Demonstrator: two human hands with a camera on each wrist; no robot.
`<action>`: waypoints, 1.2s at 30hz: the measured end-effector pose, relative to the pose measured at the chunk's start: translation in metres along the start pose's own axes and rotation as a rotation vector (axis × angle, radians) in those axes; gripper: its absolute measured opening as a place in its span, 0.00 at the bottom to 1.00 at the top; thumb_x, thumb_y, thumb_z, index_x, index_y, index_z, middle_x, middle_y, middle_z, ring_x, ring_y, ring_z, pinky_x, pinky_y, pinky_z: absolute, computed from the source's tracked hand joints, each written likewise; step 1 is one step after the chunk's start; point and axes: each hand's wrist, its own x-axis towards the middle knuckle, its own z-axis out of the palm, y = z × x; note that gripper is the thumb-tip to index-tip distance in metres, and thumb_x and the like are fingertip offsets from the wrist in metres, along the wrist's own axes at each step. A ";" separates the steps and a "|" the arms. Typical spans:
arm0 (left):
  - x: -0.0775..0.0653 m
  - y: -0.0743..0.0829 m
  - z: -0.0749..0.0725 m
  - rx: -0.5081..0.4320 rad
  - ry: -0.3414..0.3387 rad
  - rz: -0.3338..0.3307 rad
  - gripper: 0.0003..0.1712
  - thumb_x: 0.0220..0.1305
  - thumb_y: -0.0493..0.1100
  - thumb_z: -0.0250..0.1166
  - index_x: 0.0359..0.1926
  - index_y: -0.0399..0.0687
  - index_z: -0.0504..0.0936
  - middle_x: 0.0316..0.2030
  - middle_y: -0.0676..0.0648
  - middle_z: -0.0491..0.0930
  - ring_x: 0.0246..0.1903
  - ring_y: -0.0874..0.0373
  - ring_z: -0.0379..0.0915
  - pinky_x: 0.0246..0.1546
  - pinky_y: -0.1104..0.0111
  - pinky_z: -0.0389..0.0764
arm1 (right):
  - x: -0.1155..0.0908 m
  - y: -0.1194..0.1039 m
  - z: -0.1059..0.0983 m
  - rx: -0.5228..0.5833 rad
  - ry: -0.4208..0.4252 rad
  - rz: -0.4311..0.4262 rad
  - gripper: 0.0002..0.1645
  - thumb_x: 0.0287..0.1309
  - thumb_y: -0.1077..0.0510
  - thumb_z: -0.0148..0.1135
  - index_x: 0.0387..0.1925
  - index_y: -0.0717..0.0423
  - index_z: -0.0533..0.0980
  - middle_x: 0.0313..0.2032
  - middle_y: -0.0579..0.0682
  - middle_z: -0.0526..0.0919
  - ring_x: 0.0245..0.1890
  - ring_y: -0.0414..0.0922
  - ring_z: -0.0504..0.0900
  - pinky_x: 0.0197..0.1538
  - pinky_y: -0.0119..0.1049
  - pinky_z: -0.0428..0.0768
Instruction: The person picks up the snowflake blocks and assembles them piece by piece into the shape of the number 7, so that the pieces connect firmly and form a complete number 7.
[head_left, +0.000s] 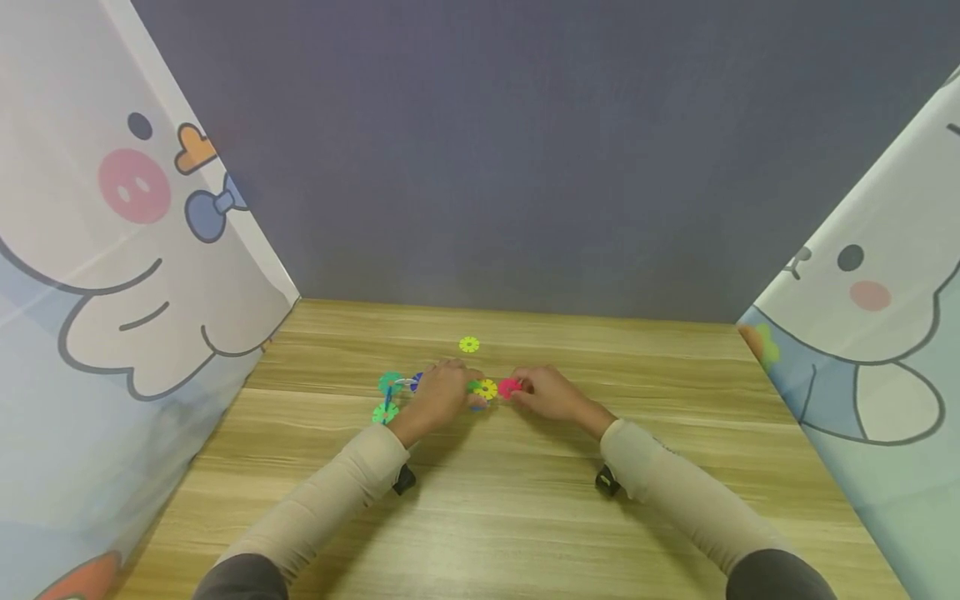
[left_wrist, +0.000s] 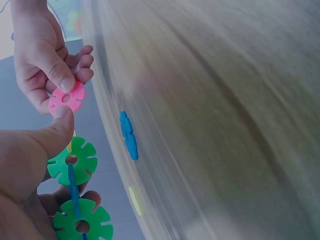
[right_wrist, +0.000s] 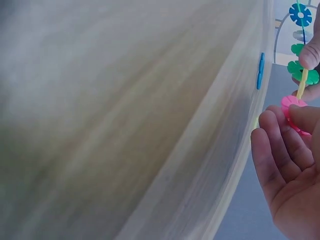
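Note:
My left hand point(head_left: 442, 392) grips a chain of notched plastic snowflake discs, with its thumb by the yellow disc point(head_left: 490, 389). Two green discs point(left_wrist: 89, 154) joined by an upright blue disc point(left_wrist: 73, 187) run along that hand in the left wrist view. More of the chain, with a green disc point(head_left: 386, 406) at its end, sticks out to the left; my fingers hide its middle. Between thumb and fingertips, my right hand point(head_left: 551, 393) pinches a pink disc point(right_wrist: 286, 102). The pink disc's edge meets the edge-on yellow disc in the right wrist view.
A loose blue disc point(left_wrist: 128, 135) lies on the wooden table point(head_left: 525, 517) just below the hands. Farther back lies a yellow-green disc point(head_left: 468, 344). A grey panel point(head_left: 525, 167) rises behind the table, with cartoon-printed sheets point(head_left: 60, 250) at both sides.

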 end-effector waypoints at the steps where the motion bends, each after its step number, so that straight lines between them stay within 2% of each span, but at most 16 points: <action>1: 0.000 0.000 0.000 0.002 -0.001 -0.002 0.31 0.58 0.61 0.72 0.61 0.56 0.83 0.56 0.45 0.84 0.57 0.43 0.79 0.61 0.45 0.79 | 0.000 0.000 0.000 -0.010 0.004 -0.002 0.05 0.68 0.58 0.64 0.44 0.49 0.82 0.21 0.41 0.81 0.18 0.32 0.71 0.21 0.25 0.70; 8: 0.002 0.001 0.001 0.011 0.001 -0.005 0.31 0.59 0.62 0.71 0.61 0.56 0.83 0.56 0.45 0.85 0.56 0.43 0.80 0.61 0.44 0.79 | -0.001 -0.001 0.000 -0.015 0.027 -0.022 0.05 0.67 0.58 0.65 0.43 0.49 0.82 0.21 0.40 0.82 0.19 0.32 0.72 0.22 0.25 0.71; 13: 0.003 0.003 0.001 0.009 0.001 -0.004 0.32 0.58 0.63 0.71 0.61 0.57 0.83 0.55 0.46 0.85 0.55 0.43 0.80 0.59 0.46 0.81 | -0.001 -0.005 0.000 -0.029 0.028 -0.018 0.05 0.68 0.58 0.65 0.44 0.49 0.83 0.25 0.45 0.86 0.21 0.31 0.73 0.25 0.25 0.74; 19: 0.002 0.004 -0.002 0.005 0.038 0.017 0.31 0.57 0.62 0.73 0.58 0.54 0.85 0.53 0.45 0.87 0.50 0.43 0.83 0.53 0.48 0.85 | -0.001 -0.009 0.000 -0.065 0.058 -0.032 0.07 0.66 0.59 0.66 0.45 0.52 0.83 0.29 0.50 0.88 0.21 0.32 0.72 0.29 0.26 0.75; 24: 0.002 0.004 -0.004 -0.003 0.064 0.021 0.30 0.55 0.60 0.74 0.56 0.53 0.87 0.52 0.45 0.87 0.50 0.43 0.84 0.53 0.48 0.85 | 0.002 -0.010 0.003 -0.093 0.081 -0.061 0.07 0.66 0.58 0.66 0.44 0.53 0.84 0.26 0.46 0.86 0.20 0.31 0.69 0.27 0.25 0.73; 28: 0.001 0.003 -0.003 -0.020 0.058 0.009 0.30 0.55 0.60 0.74 0.56 0.53 0.87 0.53 0.46 0.87 0.51 0.42 0.83 0.53 0.47 0.85 | 0.003 -0.009 0.006 -0.100 0.102 -0.080 0.05 0.66 0.59 0.67 0.42 0.53 0.84 0.25 0.44 0.85 0.21 0.31 0.70 0.27 0.24 0.73; 36: 0.001 0.004 -0.008 -0.072 0.058 -0.007 0.29 0.54 0.58 0.75 0.55 0.51 0.87 0.52 0.44 0.87 0.50 0.42 0.83 0.53 0.46 0.84 | 0.004 -0.010 0.006 -0.040 0.108 -0.036 0.05 0.67 0.59 0.66 0.41 0.54 0.84 0.22 0.41 0.82 0.20 0.31 0.72 0.25 0.24 0.74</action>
